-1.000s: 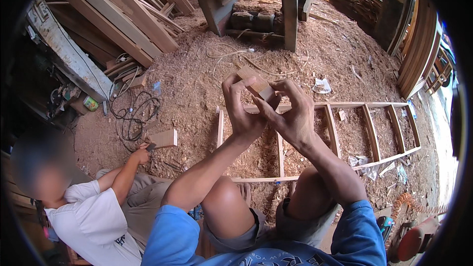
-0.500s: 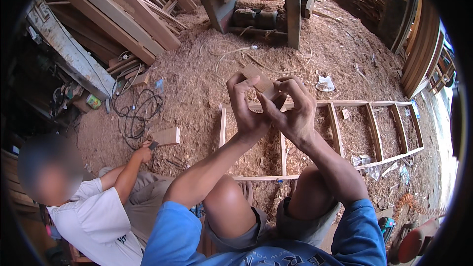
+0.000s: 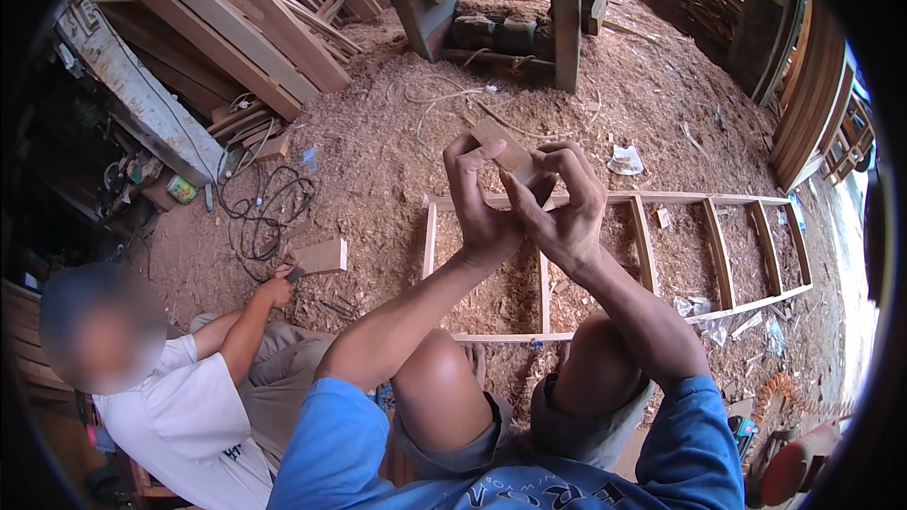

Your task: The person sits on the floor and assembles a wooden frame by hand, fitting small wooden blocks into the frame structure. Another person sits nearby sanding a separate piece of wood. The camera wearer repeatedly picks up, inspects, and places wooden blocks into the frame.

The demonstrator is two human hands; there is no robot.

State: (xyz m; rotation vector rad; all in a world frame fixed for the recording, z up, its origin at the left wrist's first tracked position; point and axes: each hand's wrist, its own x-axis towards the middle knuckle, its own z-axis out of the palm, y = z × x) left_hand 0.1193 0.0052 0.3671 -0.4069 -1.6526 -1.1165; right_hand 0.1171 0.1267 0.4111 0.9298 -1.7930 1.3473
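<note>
A small flat wood block (image 3: pixel 503 144) is held up in front of me, tilted, over the far rail of a wooden ladder-like frame (image 3: pixel 646 244). My left hand (image 3: pixel 472 187) is closed on its left side, the thumb lying across the top face. From the other side my right hand (image 3: pixel 563 203) grips it between bent fingers and thumb. My wrists are close together. Part of the block's underside is hidden by my fingers. The frame lies on the shavings-covered floor just beyond my knees.
At left a co-worker (image 3: pixel 198 368) sits with a hand on a dark tool beside a wood block (image 3: pixel 321 255). Black cable (image 3: pixel 265 227) is coiled beyond. A machine stand (image 3: pixel 491 28) rises at the back, stacked planks (image 3: pixel 236 19) at far left. An orange coiled hose (image 3: pixel 784 392) lies at right.
My hands and the block stay in nearly the same pose, with only a slight shift. The whole view has moved a little; the co-worker sits almost as before.
</note>
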